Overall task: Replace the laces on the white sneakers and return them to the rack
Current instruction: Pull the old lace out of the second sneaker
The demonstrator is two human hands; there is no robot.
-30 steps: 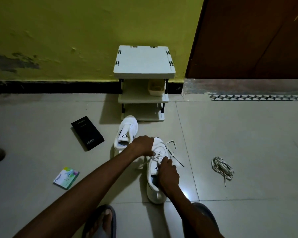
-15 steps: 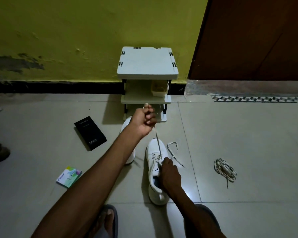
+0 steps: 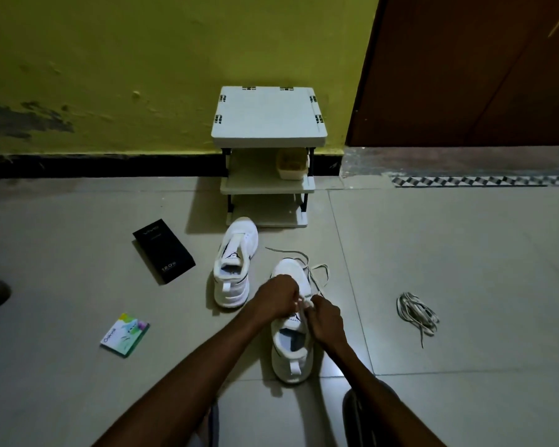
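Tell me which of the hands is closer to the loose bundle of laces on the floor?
Right. Both pinch the lace over the near sneaker; the right hand sits on the side toward the lace bundle, the left hand on the far side.

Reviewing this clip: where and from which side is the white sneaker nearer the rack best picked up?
Probably at the heel collar of the far sneaker, coming from above on the person's near side. It stands upright on its sole, its heel and pull loop face the person, and its mouth is open upward, so fingers can hook inside the collar.
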